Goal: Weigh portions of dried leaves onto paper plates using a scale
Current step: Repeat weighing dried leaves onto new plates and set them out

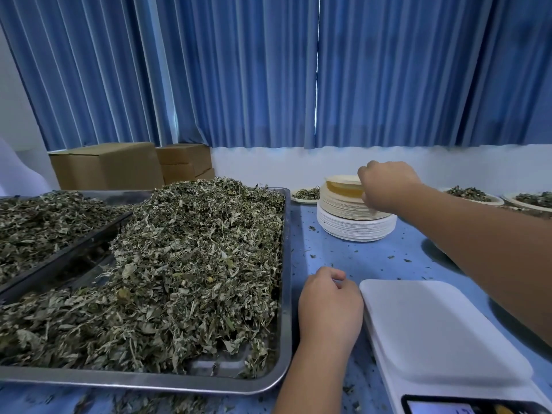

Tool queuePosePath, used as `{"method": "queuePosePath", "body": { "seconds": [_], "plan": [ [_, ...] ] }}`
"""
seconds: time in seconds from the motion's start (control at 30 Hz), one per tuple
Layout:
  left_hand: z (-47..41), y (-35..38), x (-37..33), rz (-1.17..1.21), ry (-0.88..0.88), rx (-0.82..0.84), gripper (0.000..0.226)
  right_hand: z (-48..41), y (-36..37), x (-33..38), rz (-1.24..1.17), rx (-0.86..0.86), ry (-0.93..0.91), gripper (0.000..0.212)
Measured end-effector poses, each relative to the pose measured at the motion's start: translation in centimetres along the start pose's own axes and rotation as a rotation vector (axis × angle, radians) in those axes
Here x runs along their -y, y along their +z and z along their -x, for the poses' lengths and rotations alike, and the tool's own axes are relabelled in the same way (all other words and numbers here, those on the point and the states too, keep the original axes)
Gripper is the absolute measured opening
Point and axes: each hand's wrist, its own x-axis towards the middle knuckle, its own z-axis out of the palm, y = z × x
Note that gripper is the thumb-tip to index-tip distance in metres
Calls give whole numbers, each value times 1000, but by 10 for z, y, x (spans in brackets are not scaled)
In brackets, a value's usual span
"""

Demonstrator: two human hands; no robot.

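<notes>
1. While the right forearm stretches across the table from 4 o'clock toward 1 o'clock, the right hand [388, 186] sits knuckles-up at the plate stack [355, 219], fingers curled down over the far-right rim of the top plate [343, 184], which it grips. That plate is tilted up off the pile.
2. Left hand [328, 303]: resting on the blue table [373, 258] at 6 o'clock, back upward, fingers loosely curled under, nothing seen in its hold. It lies between the near tray [287, 294] and the scale [442, 333], just beside both.
3. Scale: one, white, its platform bare, at 3 o'clock of the left hand and under the right forearm. Its display is cut by the bottom edge, the digits unreadable.
4. Plate stack: one, tan plates above white ones, at 12 o'clock of the left hand, well apart from it.
5. Dried leaves [194, 264]: heaped in the near tray at 9 o'clock of the left hand.
6. Trays: two, both metal; the second tray [59, 258] overlaps the first at the far left and also carries leaves.
7. Filled plates: three, one [306, 195] at 9 o'clock of the stack, two [470, 194] [534, 200] past the right forearm at 2 o'clock.
8. Cardboard boxes [107, 165]: several at 10 o'clock, under blue curtains [239, 70].
</notes>
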Motion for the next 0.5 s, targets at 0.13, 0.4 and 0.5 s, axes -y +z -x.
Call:
{"method": "queuePosePath", "body": {
  "seconds": [0.13, 0.4, 0.5],
  "plan": [
    [-1, 0, 1, -12, 6, 2, 15, 0, 1, 3, -264, 21, 176, 7],
    [-2, 0, 2, -17, -1, 1, 14, 13, -8, -4, -1086, -68, 479, 18],
    [-3, 0, 3, -39, 12, -1, 15, 27, -12, -6, -1208, -155, 524, 18]
  ]
}}
